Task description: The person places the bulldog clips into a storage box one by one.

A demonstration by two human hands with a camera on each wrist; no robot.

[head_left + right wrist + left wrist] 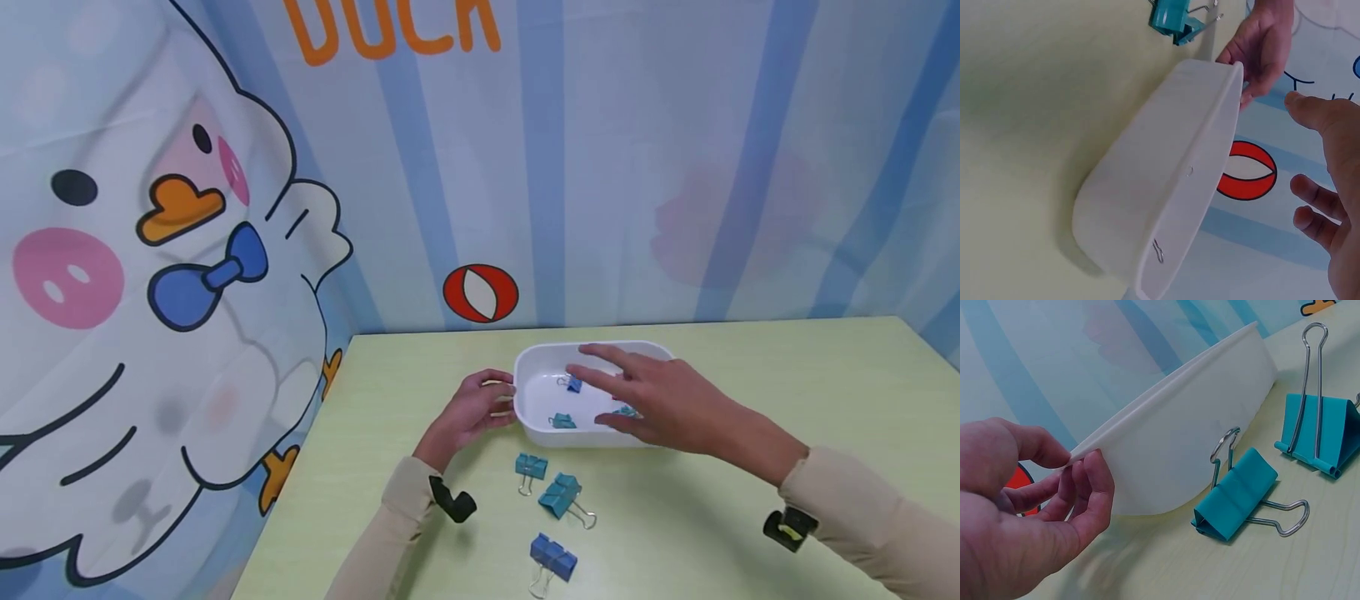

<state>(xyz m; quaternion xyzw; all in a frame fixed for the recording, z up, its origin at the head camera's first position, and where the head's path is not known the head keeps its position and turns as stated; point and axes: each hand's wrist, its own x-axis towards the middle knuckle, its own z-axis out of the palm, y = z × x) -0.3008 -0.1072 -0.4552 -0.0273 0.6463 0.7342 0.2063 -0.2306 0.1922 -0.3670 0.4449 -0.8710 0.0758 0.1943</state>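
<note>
A white plastic bin (551,437) stands on the table. My left hand (472,408) pinches its left end at the rim, thumb and fingertips meeting there in the left wrist view. Above the bin, my right hand (656,400) spreads its fingers and holds nothing. Inside lie a blue binder clip (574,384) and a teal binder clip (562,422); another teal clip (626,411) is partly hidden under the right hand. In front of the bin are a small teal binder clip (532,466), a larger teal one (561,495) and a blue one (552,556).
The pale yellow table (825,400) extends to both sides of the bin. Behind it hangs a blue striped cloth backdrop (615,167) with a printed duck and a red ball. Each wrist carries a black strap-on camera mount (791,528).
</note>
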